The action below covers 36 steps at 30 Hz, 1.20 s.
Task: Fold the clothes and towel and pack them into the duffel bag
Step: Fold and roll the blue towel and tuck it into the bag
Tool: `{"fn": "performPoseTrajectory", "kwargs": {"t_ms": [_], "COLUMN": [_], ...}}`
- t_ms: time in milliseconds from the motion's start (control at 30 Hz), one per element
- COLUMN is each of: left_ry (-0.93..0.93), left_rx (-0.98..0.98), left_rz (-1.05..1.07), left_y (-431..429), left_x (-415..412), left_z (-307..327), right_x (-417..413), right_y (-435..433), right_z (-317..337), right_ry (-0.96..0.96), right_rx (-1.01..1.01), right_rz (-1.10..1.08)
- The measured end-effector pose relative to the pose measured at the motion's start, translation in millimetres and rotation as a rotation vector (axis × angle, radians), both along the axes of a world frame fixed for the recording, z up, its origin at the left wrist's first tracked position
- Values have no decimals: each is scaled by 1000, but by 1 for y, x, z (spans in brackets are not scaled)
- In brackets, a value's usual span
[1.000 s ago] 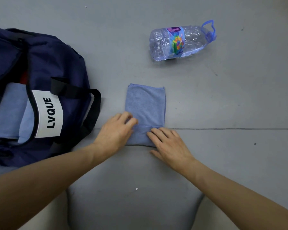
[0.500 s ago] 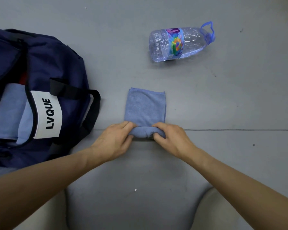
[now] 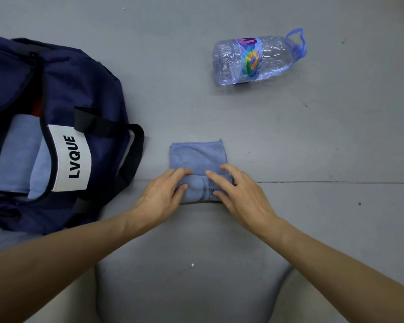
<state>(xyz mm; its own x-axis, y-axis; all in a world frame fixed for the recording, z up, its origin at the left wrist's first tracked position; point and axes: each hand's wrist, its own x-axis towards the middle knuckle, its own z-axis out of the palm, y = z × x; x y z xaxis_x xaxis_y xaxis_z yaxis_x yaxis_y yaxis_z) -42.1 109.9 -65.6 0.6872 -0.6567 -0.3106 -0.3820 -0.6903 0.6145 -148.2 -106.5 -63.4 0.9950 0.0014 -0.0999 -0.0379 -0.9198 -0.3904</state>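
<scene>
One blue towel [image 3: 196, 155] on the floor, one navy duffel bag [image 3: 84, 89] at the floor's left edge, two light-blue folded pieces [image 3: 16, 155] inside it, one clear plastic bottle [image 3: 254, 59], two hands, left hand [image 3: 159, 194] and right hand [image 3: 240, 194]

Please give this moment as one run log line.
left hand: grips towel roll | right hand: grips roll | towel: far part flat | bag: open, left of towel

A clear plastic bottle [image 3: 257, 59] with a colourful label lies on its side, upper right, on the grey floor [image 3: 324, 141].
</scene>
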Motion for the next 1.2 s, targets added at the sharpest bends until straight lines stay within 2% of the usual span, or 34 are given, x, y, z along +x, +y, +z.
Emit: {"fn": "performPoseTrajectory", "kwargs": {"t_ms": [100,233,300,367,400,467,567,700,833,933,1000,1067,1133,1200], "left_ry": [-40,-90,-277,-470,-501,-434,-298,-257,-114,16,65,84,77,54], "left_rx": [-14,12,37,21,9,53,159,67,31,-18,-23,12,45,72], "left_rz": [-24,10,-116,-340,-429,-491,-450,-358,-125,137,228,280,314,327], "left_y": [2,2,5,9,10,12,13,9,4,2,-2,-6,-12,-14], "left_x": [-4,-5,0,4,4,3,2,9,13,16,21,27,33,36], "left_z": [1,3,2,1,0,-2,-8,0,12,12,9,7,5,3], "right_x": [-6,-9,-6,-2,0,4,9,12,20,21,22,23,23,22], "right_y": [-2,-5,-4,-5,-6,-6,-5,-6,-2,1,1,1,-3,-6], "right_z": [-9,-16,-17,-18,-18,-16,-11,-10,8,17,17,14,5,-4], "right_ry": [-134,66,119,137,146,155,76,6,160,294,329,245,93,54], "right_rx": [-169,-217,-221,-227,-231,-244,-259,-203,-61,108,193,121,-119,-242], "right_rz": [146,190,188,183,186,198,216,229,130,-3,-98,-86,90,263]}}
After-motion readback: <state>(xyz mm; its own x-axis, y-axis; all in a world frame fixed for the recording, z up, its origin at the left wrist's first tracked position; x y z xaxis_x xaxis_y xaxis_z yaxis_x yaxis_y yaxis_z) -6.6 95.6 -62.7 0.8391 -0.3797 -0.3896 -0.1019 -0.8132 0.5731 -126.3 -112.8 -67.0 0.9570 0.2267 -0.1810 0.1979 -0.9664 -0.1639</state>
